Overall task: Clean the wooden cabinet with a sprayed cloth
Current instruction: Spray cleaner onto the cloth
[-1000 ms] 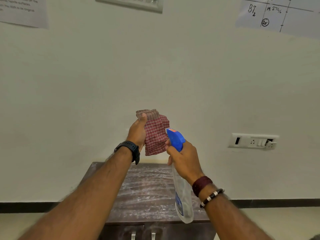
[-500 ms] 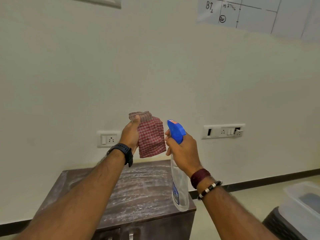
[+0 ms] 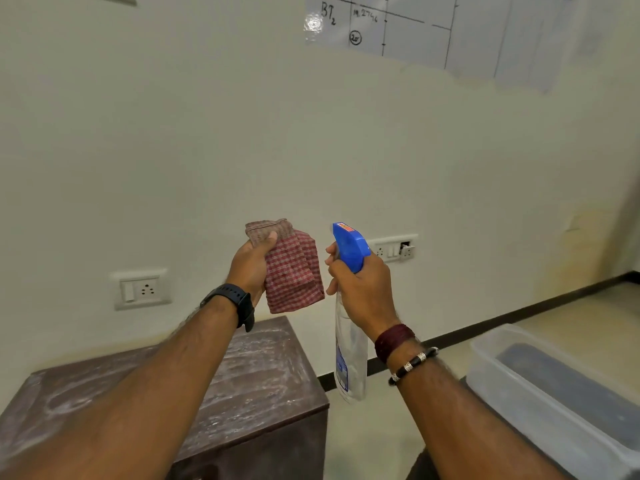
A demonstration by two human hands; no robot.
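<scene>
My left hand (image 3: 250, 266) holds up a folded red checked cloth (image 3: 294, 275) in front of the wall. Just right of it, my right hand (image 3: 360, 289) grips the neck of a clear spray bottle (image 3: 349, 358) with a blue trigger head (image 3: 349, 245) whose nozzle faces the cloth. A small gap separates nozzle and cloth. The dark wooden cabinet (image 3: 266, 382) stands below at the lower left, its top streaked with whitish dust; my left forearm hides part of it.
A clear plastic box (image 3: 519, 375) with a dark inside sits at the lower right. Wall sockets (image 3: 141, 289) and a switch plate (image 3: 394, 247) are on the cream wall. A marked paper sheet (image 3: 433, 32) hangs above. Beige floor lies between cabinet and box.
The view has swung to the right: the cabinet has slid to the lower left and the plastic box has come into sight. Both hands keep their hold, cloth and nozzle slightly further apart.
</scene>
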